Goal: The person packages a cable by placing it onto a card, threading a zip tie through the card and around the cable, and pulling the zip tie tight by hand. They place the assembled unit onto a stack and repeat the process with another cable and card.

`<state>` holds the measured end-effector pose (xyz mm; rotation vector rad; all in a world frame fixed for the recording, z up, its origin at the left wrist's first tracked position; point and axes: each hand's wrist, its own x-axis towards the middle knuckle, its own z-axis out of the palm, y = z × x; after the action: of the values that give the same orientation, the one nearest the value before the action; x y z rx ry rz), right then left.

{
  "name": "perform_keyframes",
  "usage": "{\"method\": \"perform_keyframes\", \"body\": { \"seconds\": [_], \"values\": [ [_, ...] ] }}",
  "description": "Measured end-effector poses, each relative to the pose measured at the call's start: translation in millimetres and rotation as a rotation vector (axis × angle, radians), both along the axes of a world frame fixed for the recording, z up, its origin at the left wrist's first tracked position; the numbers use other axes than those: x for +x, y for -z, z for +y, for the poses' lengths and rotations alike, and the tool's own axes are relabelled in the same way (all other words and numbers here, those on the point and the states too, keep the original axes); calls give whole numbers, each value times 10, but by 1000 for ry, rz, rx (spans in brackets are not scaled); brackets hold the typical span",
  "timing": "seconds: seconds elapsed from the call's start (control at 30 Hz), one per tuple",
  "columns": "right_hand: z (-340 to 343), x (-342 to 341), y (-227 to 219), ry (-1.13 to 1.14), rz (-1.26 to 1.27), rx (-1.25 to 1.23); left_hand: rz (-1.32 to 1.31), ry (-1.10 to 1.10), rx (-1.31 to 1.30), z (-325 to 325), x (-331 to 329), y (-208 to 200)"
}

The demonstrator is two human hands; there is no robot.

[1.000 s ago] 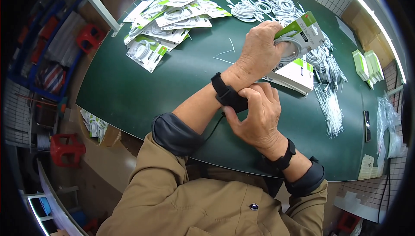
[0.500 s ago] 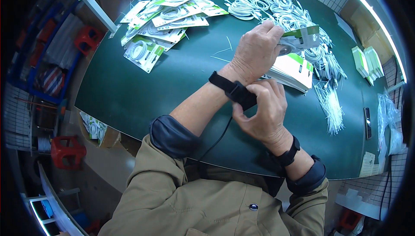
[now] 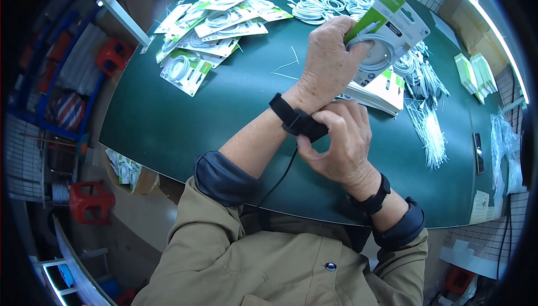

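My left hand (image 3: 328,59) is closed on the edge of a green and white cable card (image 3: 399,25), with a coiled white cable on its front. The card is raised above the table, tilted, its front showing. Round my left wrist runs a black strap that carries a small black box (image 3: 311,127) with a thin black lead. My right hand (image 3: 343,146) pinches this box between thumb and fingers. Below the raised card lies a stack of white and green cards (image 3: 375,92).
Several carded cables (image 3: 224,17) form a pile at the far left of the green table (image 3: 185,118). Loose coiled white cables (image 3: 414,62) lie at the far right, near a bunch of white ties (image 3: 430,138). Small green and white packs (image 3: 476,76) and a phone-like black object (image 3: 477,153) sit at right.
The cable card in my left hand has swung up and turned, so its front now shows. My right hand stays at the black box, shifted slightly left with the wrist.
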<state>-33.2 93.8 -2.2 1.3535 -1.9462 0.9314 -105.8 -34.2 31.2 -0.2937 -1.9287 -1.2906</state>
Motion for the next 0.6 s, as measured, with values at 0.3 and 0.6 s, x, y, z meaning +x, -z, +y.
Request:
{"method": "perform_keyframes", "body": {
  "seconds": [0.3, 0.6],
  "values": [
    [394, -248, -127, -145, -174, -267, -106, 154, 195, -216, 159, -115],
    [868, -805, 34, -53, -817, -803, -171, 247, -77, -306, 356, -74]
  ]
}}
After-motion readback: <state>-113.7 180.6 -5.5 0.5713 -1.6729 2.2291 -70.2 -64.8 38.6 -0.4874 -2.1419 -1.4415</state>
